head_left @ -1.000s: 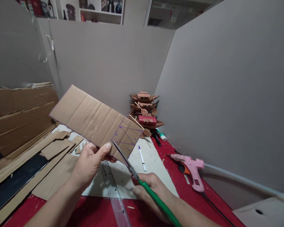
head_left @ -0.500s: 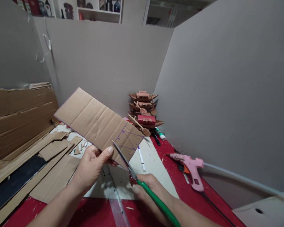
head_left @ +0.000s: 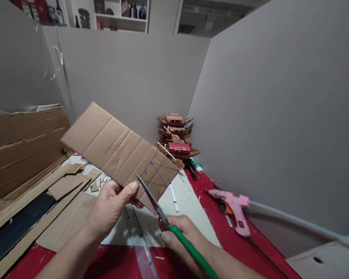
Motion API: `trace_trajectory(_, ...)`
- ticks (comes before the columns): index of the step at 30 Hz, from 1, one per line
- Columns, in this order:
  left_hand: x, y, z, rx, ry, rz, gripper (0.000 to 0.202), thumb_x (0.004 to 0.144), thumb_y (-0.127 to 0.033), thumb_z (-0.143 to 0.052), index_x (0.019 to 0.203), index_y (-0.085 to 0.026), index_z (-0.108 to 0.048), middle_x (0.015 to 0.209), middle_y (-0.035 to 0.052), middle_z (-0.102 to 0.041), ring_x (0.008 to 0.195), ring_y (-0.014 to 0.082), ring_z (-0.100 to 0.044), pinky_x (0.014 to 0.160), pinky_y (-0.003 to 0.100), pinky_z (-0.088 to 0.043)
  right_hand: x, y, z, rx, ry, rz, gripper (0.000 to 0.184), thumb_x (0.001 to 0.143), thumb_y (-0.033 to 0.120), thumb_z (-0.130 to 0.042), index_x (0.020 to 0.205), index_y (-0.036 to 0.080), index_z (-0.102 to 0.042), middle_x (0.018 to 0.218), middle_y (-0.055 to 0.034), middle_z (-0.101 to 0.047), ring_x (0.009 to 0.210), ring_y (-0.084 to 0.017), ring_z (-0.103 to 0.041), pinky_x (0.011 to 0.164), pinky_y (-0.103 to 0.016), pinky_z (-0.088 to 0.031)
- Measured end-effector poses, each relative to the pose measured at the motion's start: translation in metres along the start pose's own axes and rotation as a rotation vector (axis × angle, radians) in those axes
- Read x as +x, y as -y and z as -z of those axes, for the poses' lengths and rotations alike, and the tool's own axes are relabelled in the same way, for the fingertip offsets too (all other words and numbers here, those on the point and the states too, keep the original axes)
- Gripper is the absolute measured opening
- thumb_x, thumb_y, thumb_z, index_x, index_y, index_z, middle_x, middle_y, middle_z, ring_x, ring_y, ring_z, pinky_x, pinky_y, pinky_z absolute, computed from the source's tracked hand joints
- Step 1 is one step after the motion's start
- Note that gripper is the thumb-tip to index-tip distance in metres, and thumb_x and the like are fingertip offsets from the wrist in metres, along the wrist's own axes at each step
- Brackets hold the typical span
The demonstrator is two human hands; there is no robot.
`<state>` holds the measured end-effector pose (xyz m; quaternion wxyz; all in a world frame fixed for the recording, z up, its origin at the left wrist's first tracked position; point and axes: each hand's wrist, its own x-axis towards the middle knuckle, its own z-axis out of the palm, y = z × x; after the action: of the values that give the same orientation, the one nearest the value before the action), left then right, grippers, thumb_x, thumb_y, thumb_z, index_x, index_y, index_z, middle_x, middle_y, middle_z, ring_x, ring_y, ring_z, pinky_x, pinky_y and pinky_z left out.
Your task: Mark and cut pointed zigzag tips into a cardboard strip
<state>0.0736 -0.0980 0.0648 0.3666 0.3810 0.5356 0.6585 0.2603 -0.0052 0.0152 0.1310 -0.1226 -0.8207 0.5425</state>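
Note:
My left hand (head_left: pixel 116 203) pinches the lower edge of a rectangular piece of corrugated cardboard (head_left: pixel 113 143), thumb on top and fingers beneath. Purple pen lines mark the cardboard's right end and trace its edges. In my right hand (head_left: pixel 183 232) is a pair of scissors (head_left: pixel 155 203) with green handles. Its blades lie across the cardboard's lower right part, the tip close to my left thumb and left of the purple lines. Part of the lower blade is hidden under the cardboard. Both hands are above the white board (head_left: pixel 192 209).
A clear ruler (head_left: pixel 141 242) and a white pen (head_left: pixel 173 198) lie below the cardboard. Cardboard strips and scraps (head_left: pixel 66 184) cover the left side. Stacked model boats (head_left: pixel 177 135) stand at the back; a pink glue gun (head_left: pixel 235 207) rests on red cloth (head_left: pixel 209 192) at right.
The cardboard's left end has risen slightly and shifted left, and its right corner has moved a little right. The scissors have moved slightly left and down. Both grips stay the same.

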Motion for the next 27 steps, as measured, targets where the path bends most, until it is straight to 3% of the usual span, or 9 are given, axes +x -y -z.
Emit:
trace_trajectory(6, 0.002, 0.003, 0.0, -0.037, 0.0, -0.019, 0.028, 0.076, -0.041, -0.073, 0.08, -0.014, -0.069, 0.063, 0.0016, -0.066, 0.054, 0.0168, -0.063, 0.057, 0.03, -0.053, 0.001, -0.001, 0.001, -0.059, 0.01, 0.04, 0.056, 0.089, 0.07, -0.034, 0.069, 0.019, -0.043, 0.065, 0.0026, -0.034, 0.061, -0.012, -0.033, 0.056, -0.024, -0.032)
trace_trajectory(15, 0.001, 0.001, 0.004, -0.129, 0.152, -0.012, 0.028, 0.082, -0.038, -0.068, 0.09, -0.012, -0.072, 0.071, 0.0074, -0.072, 0.056, 0.0164, -0.061, 0.056, 0.029, -0.052, -0.001, 0.005, -0.002, 0.021, 0.02, 0.025, 0.057, 0.087, 0.073, -0.036, 0.066, 0.019, -0.038, 0.064, 0.003, -0.03, 0.061, -0.011, -0.029, 0.052, -0.024, -0.027)
trace_trajectory(19, 0.002, 0.003, 0.0, -0.099, 0.07, -0.006, 0.03, 0.08, -0.04, -0.07, 0.093, -0.013, -0.072, 0.077, 0.0068, -0.073, 0.054, 0.0155, -0.061, 0.056, 0.029, -0.052, -0.001, 0.004, -0.001, 0.004, 0.023, 0.015, 0.058, 0.087, 0.073, -0.036, 0.067, 0.019, -0.039, 0.064, 0.0031, -0.03, 0.061, -0.011, -0.029, 0.052, -0.024, -0.026)
trace_trajectory(23, 0.001, 0.0, 0.0, 0.009, -0.031, 0.025, 0.031, 0.075, -0.044, -0.074, 0.078, -0.013, -0.072, 0.065, 0.0051, -0.071, 0.053, 0.017, -0.063, 0.055, 0.027, -0.052, 0.0, 0.006, 0.003, -0.055, 0.042, 0.064, 0.057, 0.089, 0.071, -0.033, 0.071, 0.018, -0.042, 0.066, 0.0029, -0.034, 0.061, -0.011, -0.032, 0.054, -0.024, -0.029)
trace_trajectory(27, 0.005, -0.011, 0.013, 0.019, -0.147, -0.069, 0.029, 0.074, -0.041, -0.075, 0.072, -0.012, -0.073, 0.066, 0.0053, -0.072, 0.06, 0.0172, -0.066, 0.059, 0.025, -0.053, -0.001, 0.011, 0.009, -0.21, 0.071, 0.046, 0.054, 0.089, 0.07, -0.033, 0.075, 0.019, -0.042, 0.067, 0.0018, -0.043, 0.061, -0.013, -0.039, 0.057, -0.025, -0.033)
